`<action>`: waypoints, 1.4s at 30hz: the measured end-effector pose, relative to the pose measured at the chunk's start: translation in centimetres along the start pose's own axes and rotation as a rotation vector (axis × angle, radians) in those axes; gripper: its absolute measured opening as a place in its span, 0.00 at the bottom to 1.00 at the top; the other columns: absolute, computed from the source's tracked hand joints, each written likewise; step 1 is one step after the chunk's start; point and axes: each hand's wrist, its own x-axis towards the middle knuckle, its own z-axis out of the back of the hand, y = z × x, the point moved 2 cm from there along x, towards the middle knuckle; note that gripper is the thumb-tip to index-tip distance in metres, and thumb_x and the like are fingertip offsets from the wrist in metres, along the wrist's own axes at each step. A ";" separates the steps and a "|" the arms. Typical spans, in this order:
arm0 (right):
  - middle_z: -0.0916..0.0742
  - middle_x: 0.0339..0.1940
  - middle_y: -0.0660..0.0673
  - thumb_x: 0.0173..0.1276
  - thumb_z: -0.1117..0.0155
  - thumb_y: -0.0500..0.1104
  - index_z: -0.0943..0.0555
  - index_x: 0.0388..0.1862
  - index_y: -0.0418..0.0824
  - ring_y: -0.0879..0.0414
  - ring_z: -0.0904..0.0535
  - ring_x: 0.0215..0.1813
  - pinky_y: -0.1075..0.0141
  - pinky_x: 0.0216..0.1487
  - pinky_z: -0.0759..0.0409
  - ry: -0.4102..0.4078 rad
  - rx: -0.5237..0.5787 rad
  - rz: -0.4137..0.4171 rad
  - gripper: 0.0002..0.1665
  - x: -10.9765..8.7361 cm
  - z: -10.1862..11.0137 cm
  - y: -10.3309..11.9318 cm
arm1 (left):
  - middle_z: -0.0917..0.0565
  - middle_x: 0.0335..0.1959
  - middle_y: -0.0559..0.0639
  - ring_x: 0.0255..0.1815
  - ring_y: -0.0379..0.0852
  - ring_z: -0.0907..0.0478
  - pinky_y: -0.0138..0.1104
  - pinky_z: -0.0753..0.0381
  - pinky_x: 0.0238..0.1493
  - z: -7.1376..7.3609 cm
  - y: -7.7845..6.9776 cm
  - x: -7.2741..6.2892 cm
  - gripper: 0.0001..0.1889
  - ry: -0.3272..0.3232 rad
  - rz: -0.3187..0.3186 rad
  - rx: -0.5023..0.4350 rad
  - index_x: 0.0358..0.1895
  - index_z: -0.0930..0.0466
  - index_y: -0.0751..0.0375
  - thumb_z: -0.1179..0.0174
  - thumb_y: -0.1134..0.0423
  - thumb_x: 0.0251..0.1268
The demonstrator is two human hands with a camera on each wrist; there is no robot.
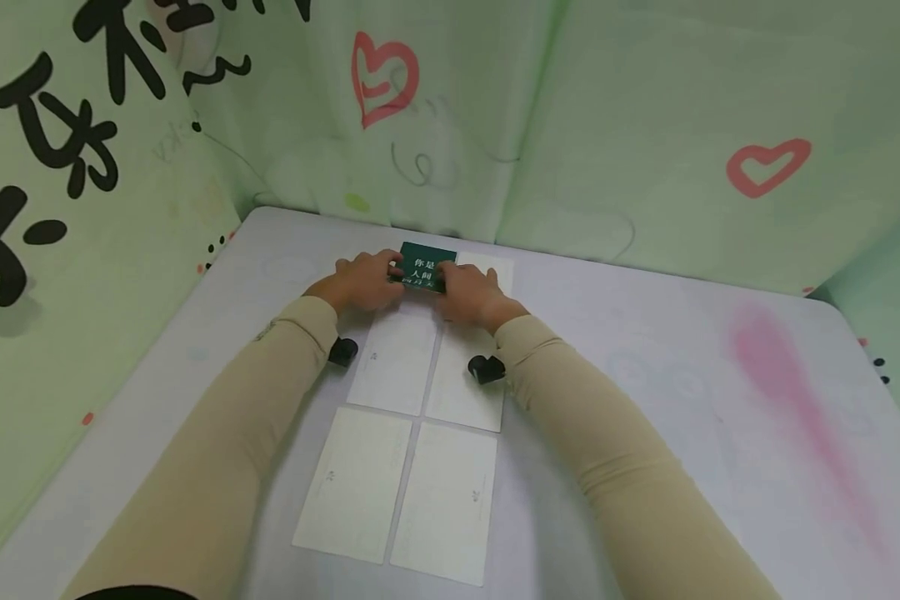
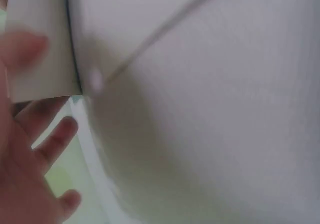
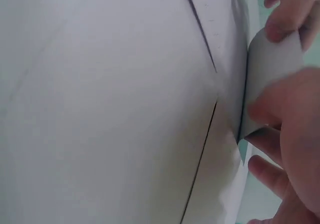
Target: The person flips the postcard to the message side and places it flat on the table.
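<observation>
A dark green postcard (image 1: 427, 252) with white characters is held between both hands at the far end of the table. My left hand (image 1: 367, 280) pinches its left side and my right hand (image 1: 471, 295) grips its right side. Its pale back (image 2: 42, 73) faces the left wrist camera, thumb in front and fingers behind. In the right wrist view the pale back (image 3: 270, 66) curves slightly between the two thumbs. Several white cards lie face down below the hands, among them a left one (image 1: 354, 483) and a right one (image 1: 444, 500) at the near end.
The white table (image 1: 607, 467) carries a pink smear (image 1: 772, 358) on its right side. Behind it hangs a pale green cloth (image 1: 607, 100) with red hearts. Black wrist cameras, such as the right one (image 1: 486, 369), sit over the middle cards.
</observation>
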 end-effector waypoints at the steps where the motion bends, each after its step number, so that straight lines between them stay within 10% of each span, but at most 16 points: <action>1: 0.25 0.70 0.38 0.75 0.48 0.47 0.38 0.77 0.39 0.45 0.33 0.72 0.41 0.69 0.45 -0.010 0.010 -0.003 0.34 0.0 0.1 0.0 | 0.23 0.66 0.49 0.70 0.56 0.35 0.55 0.47 0.64 0.1 0.0 0.0 0.32 -0.011 -0.002 0.011 0.76 0.41 0.57 0.48 0.56 0.70; 16: 0.13 0.52 0.40 0.74 0.43 0.39 0.29 0.64 0.34 0.47 0.16 0.53 0.56 0.57 0.23 -0.418 0.474 0.017 0.22 -0.9 2.7 0.2 | 0.18 0.48 0.60 0.45 0.55 0.22 0.45 0.26 0.50 2.7 -0.3 -1.6 0.28 -0.389 -0.091 -0.405 0.69 0.41 0.62 0.39 0.68 0.71; 27: 0.15 0.47 0.40 0.74 0.42 0.38 0.24 0.49 0.34 0.49 0.16 0.49 0.59 0.46 0.19 -0.575 0.569 0.037 0.09 -1.7 3.1 0.6 | 0.17 0.48 0.61 0.50 0.55 0.18 0.42 0.21 0.53 2.7 -1.1 -2.1 0.11 -0.611 -0.165 -0.448 0.49 0.22 0.69 0.35 0.68 0.68; 33: 0.20 0.61 0.37 0.76 0.44 0.37 0.25 0.67 0.33 0.48 0.18 0.53 0.60 0.51 0.21 -0.445 0.450 0.046 0.22 -1.6 2.8 0.4 | 0.25 0.66 0.61 0.66 0.56 0.28 0.44 0.32 0.67 2.2 -0.9 -1.7 0.18 -0.475 -0.191 -0.258 0.61 0.21 0.68 0.38 0.68 0.70; 42: 0.30 0.74 0.34 0.71 0.37 0.39 0.37 0.75 0.29 0.44 0.32 0.71 0.59 0.73 0.40 -0.282 0.276 0.036 0.37 -1.0 1.4 0.2 | 0.36 0.74 0.62 0.61 0.55 0.24 0.43 0.30 0.65 0.8 -0.7 -1.0 0.28 -0.273 -0.124 -0.150 0.70 0.30 0.68 0.37 0.69 0.68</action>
